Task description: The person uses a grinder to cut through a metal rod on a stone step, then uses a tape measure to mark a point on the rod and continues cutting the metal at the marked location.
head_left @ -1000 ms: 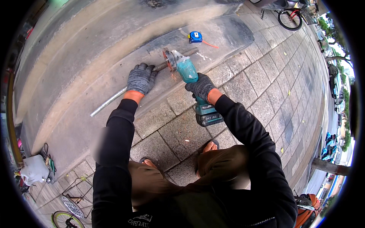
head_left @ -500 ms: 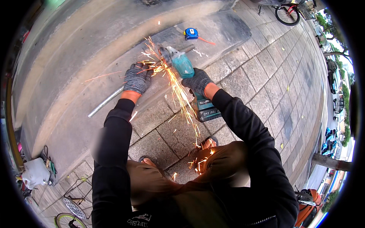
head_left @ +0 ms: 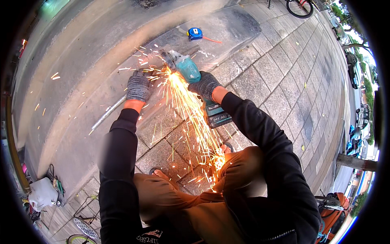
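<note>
Two gloved hands are occupied: the grinder (head_left: 187, 70) is grasped by its handle in the curled fingers of the right hand (head_left: 204, 86), while the pipe (head_left: 109, 112) is clasped under the left hand (head_left: 138, 87), just left of the grinder. The pipe is laid on the grey step (head_left: 229, 29), passing beneath the grinder and emerging beyond it. Sparks (head_left: 185, 99) are being thrown on the wearer's side of the grinder, so cutting seems under way. No parted piece is seen; the depth reached is hidden, and the cut appears unfinished.

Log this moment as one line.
left hand: on pipe | right hand: gripping grinder | sparks: spraying toward right leg | tape measure: on ledge, beyond grinder
</note>
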Motion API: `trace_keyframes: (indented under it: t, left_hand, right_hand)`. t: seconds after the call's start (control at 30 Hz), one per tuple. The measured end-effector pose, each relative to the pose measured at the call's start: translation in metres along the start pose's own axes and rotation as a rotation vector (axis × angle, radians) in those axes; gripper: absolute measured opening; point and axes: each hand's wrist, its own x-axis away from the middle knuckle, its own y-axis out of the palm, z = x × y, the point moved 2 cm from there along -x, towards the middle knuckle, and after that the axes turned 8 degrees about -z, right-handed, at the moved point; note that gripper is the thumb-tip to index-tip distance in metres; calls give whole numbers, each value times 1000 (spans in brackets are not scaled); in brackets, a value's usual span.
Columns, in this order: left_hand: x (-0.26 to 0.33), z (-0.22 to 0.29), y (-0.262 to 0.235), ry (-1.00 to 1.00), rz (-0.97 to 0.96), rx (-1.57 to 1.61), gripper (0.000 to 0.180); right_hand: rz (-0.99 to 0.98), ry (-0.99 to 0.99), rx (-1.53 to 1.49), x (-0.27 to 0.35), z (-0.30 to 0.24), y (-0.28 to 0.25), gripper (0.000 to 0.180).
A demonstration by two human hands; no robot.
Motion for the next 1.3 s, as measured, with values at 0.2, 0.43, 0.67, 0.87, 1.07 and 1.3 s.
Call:
trace_keyframes:
  t: [0.2,0.43,0.67,0.87,1.07,1.3]
  left_hand:
    - [-2,1,-3,-62,-82,62,39]
    - [-2,-4,1,-30,35,14,36]
    - [-5,8,-17,-68,-48,40,36]
    - [-5,-3,-5,-36,-3,30,39]
    - [-3,-4,-10,-31,40,106,36]
    - [1,9,-26,-14,74,125,38]
  right_hand:
    - [-137,147,-195,7,0,1,55]
    - [-28,-11,-13,-6,23,9,56]
    - [-92,67,-127,2,19,9,53]
    - [-70,41,-68,8,12,8,49]
    - [-114,127,-317,32,0,0,48]
    - [-99,145,-403,34,-5,-11,45]
